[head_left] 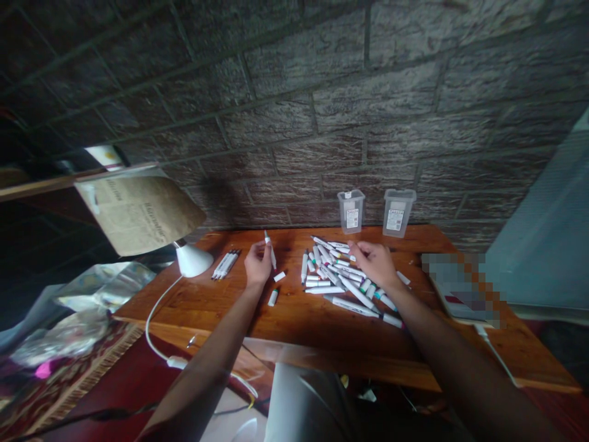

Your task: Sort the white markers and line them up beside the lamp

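Note:
My left hand [258,264] is closed around a white marker [272,252], holding it nearly upright with its tip end up. On the table just beside that hand lie a white marker cap [280,276] and another with a green end [273,298]. My right hand [376,264] is over the right side of a loose pile of markers and caps [329,270]. Its thumb and fingers are pinched together at the pile; what they hold, if anything, is too small to make out. Several capped markers [225,264] lie side by side left of my left hand.
Two clear plastic containers [351,212] stand by the brick-patterned wall. A lamp with a paper shade [142,209] rises at the table's left. A tablet-like device [462,288] with a white cable lies at the right. The wooden table's front edge [322,350] runs below my arms.

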Tool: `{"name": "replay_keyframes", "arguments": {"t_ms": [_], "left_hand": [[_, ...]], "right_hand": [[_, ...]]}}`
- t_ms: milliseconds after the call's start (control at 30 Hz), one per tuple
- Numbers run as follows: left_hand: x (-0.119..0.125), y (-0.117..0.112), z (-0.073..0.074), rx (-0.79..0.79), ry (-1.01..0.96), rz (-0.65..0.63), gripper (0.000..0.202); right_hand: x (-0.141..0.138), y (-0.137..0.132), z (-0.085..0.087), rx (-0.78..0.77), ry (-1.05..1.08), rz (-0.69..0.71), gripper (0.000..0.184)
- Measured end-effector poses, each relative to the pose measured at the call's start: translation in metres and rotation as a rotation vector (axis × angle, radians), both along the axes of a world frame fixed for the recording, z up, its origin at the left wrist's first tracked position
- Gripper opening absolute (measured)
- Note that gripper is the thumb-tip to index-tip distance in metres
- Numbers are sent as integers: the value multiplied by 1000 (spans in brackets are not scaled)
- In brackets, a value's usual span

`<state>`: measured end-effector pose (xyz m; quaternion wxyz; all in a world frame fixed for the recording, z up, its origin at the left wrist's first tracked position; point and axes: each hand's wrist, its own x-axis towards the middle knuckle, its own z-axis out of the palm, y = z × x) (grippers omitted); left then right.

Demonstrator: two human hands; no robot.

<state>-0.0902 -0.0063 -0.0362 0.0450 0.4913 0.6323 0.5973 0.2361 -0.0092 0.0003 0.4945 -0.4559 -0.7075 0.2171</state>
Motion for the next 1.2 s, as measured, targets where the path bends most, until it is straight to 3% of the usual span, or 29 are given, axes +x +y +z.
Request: {"name": "replay_keyframes", "arguments": {"t_ms": [367,600,800,1200], "left_hand": [[-2,2,-2,-46,62,2,42],[2,-5,2,-244,197,-25,30],[6,-6,5,-337,264,-29,35],[1,-4,3,-357,287,-54,26]], "right_hand": [[1,2,-1,6,0,0,52],[0,2,-1,22,-10,11,52],[1,4,-3,43,-23,13,51],[0,3,-3,23,-10,22,55]]}}
